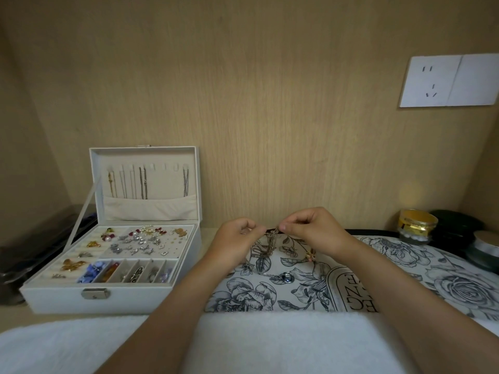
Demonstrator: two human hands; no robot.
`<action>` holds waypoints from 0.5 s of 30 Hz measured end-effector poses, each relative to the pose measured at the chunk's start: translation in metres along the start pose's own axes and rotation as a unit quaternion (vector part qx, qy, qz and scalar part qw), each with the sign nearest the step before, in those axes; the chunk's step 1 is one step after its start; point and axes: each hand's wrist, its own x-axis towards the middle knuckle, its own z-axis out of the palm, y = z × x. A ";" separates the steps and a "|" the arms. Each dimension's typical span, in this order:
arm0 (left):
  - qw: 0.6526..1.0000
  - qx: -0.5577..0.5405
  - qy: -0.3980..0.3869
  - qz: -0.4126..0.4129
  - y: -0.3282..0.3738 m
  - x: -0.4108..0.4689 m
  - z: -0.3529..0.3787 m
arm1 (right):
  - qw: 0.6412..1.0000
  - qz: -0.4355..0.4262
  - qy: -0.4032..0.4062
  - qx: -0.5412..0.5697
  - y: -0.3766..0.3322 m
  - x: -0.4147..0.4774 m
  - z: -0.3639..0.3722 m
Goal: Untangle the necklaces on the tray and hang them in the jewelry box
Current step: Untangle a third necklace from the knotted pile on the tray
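Above the far edge of the floral tray (399,256), both hands are lifted close together. The left hand (236,241) has its fingers curled in, thumb and forefinger pinching one end of a knot of chains (270,234). The right hand (313,230), curled the same way, pinches the other end just beside it, so the knot sits between the two sets of fingertips. From the knot thin strands hang down to the tray's surface and lie there in a loose bunch; they are too fine and blurred to count, perhaps three or four. Nearer the tray's front edge rests a ring pendant (286,277) on its chain. To the right of the hanging strands, just below the right wrist, lies a gold charm (310,256). The jewelry box (113,299) stands to the left of the tray, apart from the hands, with its lid upright. Hung chains (143,183) dangle from the hooks inside the lid into a fabric pocket, and the lower compartments hold earrings and brooches. Beyond the tray's far right corner stand a gold jar (417,225) and a dark round tin (456,228). A white towel (270,342) lies along the tray's near edge, under both forearms. High above the tray's right side, a wall socket (448,81) is set in the wooden panel.
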 end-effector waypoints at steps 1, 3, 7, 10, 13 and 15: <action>1.000 0.008 0.004 0.015 -0.001 0.000 0.000 | 1.000 0.006 0.007 0.008 -0.001 0.000 0.001; 0.999 0.017 -0.009 0.032 -0.002 -0.001 0.000 | 0.999 0.019 0.020 0.026 -0.002 -0.001 0.002; 0.998 0.011 -0.036 0.057 -0.007 0.000 0.001 | 0.995 0.036 0.046 0.075 -0.008 -0.002 0.002; 0.998 -0.002 -0.029 0.062 -0.006 0.001 0.002 | 0.992 0.044 0.070 0.090 -0.014 -0.005 0.001; 0.999 -0.034 -0.005 0.032 -0.007 0.002 0.002 | 0.991 0.057 0.062 0.101 -0.015 -0.005 0.001; 0.999 -0.051 -0.006 0.010 -0.009 0.003 0.001 | 0.990 0.077 0.066 0.098 -0.011 -0.002 0.000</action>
